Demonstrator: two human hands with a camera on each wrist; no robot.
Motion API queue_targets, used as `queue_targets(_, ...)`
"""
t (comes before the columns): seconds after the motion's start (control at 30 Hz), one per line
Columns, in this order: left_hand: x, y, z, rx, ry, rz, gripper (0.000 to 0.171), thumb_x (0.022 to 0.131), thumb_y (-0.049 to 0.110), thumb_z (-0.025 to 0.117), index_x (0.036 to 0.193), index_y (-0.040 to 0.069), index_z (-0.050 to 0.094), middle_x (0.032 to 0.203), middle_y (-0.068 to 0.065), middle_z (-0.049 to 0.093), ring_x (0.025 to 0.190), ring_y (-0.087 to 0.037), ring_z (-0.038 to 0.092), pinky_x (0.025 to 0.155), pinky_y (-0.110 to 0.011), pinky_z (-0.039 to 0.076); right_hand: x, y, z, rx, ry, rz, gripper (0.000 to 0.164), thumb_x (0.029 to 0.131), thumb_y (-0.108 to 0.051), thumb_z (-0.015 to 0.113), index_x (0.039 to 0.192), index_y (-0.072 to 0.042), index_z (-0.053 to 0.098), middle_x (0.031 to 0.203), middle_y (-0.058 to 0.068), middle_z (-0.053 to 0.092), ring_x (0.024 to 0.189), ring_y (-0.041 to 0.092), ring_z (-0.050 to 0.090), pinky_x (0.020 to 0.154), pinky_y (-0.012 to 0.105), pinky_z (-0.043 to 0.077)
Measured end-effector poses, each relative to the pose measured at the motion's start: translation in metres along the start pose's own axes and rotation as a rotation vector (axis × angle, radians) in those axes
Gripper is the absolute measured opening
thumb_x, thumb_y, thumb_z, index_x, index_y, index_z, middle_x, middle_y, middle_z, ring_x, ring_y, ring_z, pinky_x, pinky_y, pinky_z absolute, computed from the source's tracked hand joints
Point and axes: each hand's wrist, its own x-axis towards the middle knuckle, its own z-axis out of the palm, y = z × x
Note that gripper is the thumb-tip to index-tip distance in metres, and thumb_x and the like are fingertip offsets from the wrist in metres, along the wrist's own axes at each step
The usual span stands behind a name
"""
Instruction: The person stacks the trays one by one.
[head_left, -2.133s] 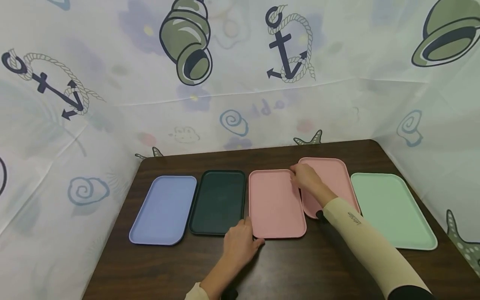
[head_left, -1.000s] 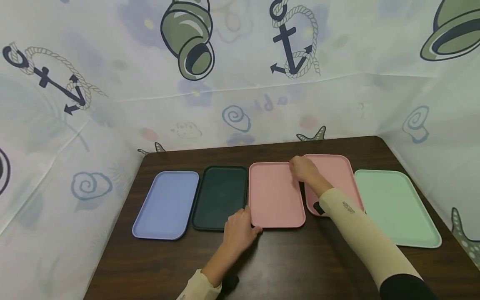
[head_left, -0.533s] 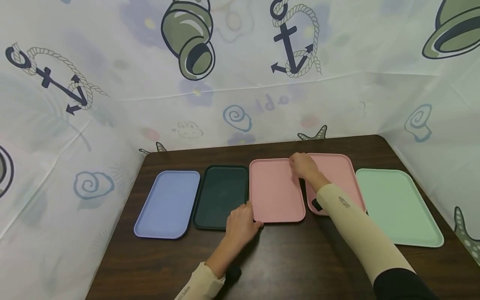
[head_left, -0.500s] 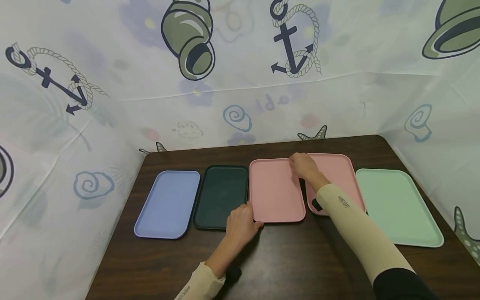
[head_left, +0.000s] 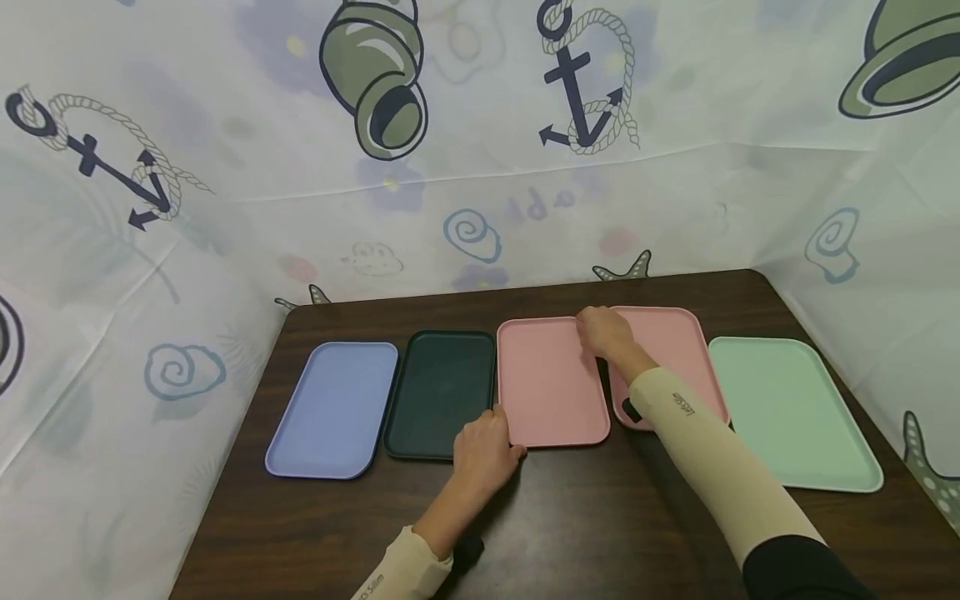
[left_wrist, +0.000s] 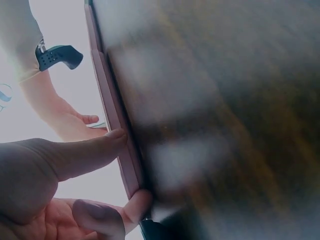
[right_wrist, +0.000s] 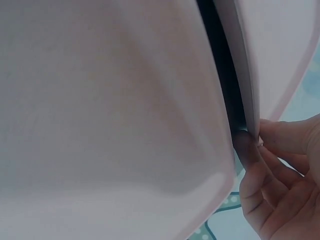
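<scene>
Holds the left pink tray (head_left: 553, 387) by diagonal corners with both hands, near the middle of the dark wooden tabletop (head_left: 585, 533). Pinches its near left corner with the left hand (head_left: 482, 450), setting the thumb on the near rim and a finger against the left side. Grips its far right corner with the right hand (head_left: 607, 336), laying the thumb on the rim and tucking a finger into the narrow gap beside the right pink tray (head_left: 671, 346). Probably uses opposite corners to control both ends at once and prevent any swivel. Looks level from above; cannot be judged as raised or fully resting. Has the dark green tray (head_left: 442, 392) just beside on the left, then the blue tray (head_left: 333, 408) towards the left edge. Has the right pink tray closer to the far edge, and the mint-green tray (head_left: 791, 412) just past it, by the right edge. Seems arranged flat in one row, short sides facing near and far, perhaps for easy reach. Faces a patterned fabric backdrop (head_left: 300, 217) beyond the far edge.
</scene>
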Motion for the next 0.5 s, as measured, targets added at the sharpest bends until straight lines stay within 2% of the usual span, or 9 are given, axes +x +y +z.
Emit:
queue_targets(0.2,-0.0026,-0.001,0.0017,0.004,0.002,0.005,0.06,0.073,0.036,0.087,0.112,-0.004,0.066,0.085,-0.012,0.066,0.064,-0.029,0.064,0.05,-0.039,0.05,-0.0038,-0.0015,0.0006,-0.019,-0.001,0.005,0.038,0.09,-0.002,0.056,0.128,-0.001,0.063,0.121,0.018,0.065,0.111,0.037,0.061,0.087,0.049,0.05)
queue_targets(0.5,-0.0073,-0.0039,0.0033,-0.001,-0.01,-0.001,0.069,0.076,0.035,0.084,0.126,-0.006,0.061,0.098,-0.016,0.068,0.072,-0.034,0.067,0.056,-0.043,0.053,-0.0095,-0.004,0.0011,-0.013,-0.003,0.024,0.036,0.09,-0.004,0.059,0.126,-0.001,0.064,0.116,0.018,0.066,0.108,0.036,0.062,0.085,0.049,0.05)
